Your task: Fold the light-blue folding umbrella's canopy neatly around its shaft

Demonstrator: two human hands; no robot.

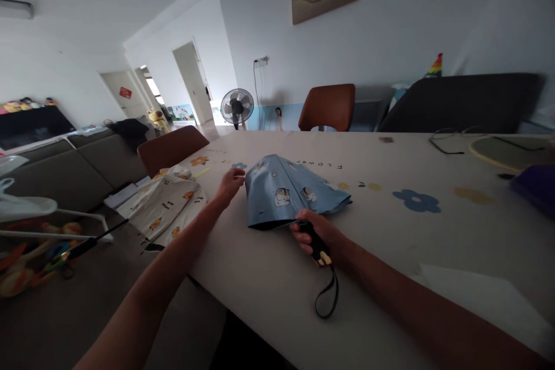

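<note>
A light blue umbrella (286, 188) with printed cartoon figures is partly folded above the table, its canopy loose and pointing away from me. My right hand (314, 231) is wrapped round its black handle (319, 245), from which a dark wrist strap (327, 300) hangs. Just left of the canopy is my left hand (232, 182), fingers stretched toward the fabric's edge; whether they touch it I cannot tell. A second umbrella (169, 208), cream with orange figures, lies half collapsed at the table's left edge, its dark handle (82, 248) sticking out over the floor.
The table (269, 277) carries printed flowers. Eyeglasses (446, 144), a round mat (511, 153), a purple object (535, 191) and a white sheet (481, 295) lie to the right. Brown chairs (327, 107), a dark chair (463, 104) and a fan (236, 107) stand beyond.
</note>
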